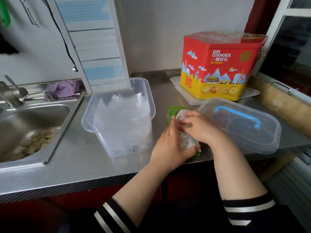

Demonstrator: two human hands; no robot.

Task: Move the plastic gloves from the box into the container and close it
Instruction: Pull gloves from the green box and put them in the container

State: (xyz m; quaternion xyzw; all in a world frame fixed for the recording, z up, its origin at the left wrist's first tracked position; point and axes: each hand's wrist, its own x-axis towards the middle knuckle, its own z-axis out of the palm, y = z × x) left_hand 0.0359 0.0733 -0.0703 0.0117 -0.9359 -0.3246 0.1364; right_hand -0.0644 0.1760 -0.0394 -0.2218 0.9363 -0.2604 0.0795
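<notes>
The left hand [170,145] is gripping the green-and-white box [175,113] from its left side, while the right hand [200,126] is curling its fingers over the box's top end. Gloves [122,115] are sitting in the open container [107,145], its lid [244,133] lying beside the box on a steel counter [75,158], sink [32,121] at left, cookie tin [220,68] behind.

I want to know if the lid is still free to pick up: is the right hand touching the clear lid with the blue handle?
Cannot tell. In the head view the right hand works at the glove box and overlaps the lid edge, with no plain gap or contact.
</notes>
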